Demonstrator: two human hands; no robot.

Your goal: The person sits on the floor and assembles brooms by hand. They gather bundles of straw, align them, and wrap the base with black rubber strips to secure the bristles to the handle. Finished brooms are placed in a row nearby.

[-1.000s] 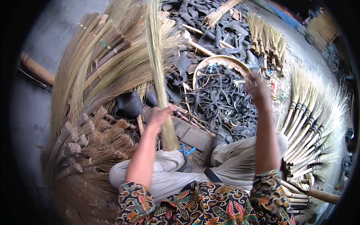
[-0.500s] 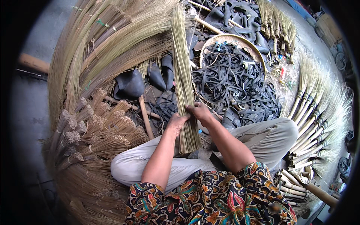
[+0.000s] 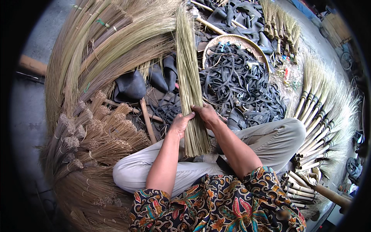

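Nearest me, my two forearms come up over my crossed legs [image 3: 266,141] and meet at the bundle [image 3: 190,81] of pale straw stalks. My left hand [image 3: 180,124] has its fingers closed round the bundle from the left; my right hand [image 3: 206,114] clasps it from the right, a little higher, so both grip the same stalks close to their cut lower ends. The bundle's long axis runs almost straight away from me, its butt resting at my lap and its thin tips pointing to the far side. Neither hand is clearly nearer. Left of my knee lie tied bunches [image 3: 96,131]. Beyond the hands sits a round basket [image 3: 216,40] of black rubber strips [image 3: 235,77]; finished brooms [image 3: 320,116] fan out on the right.
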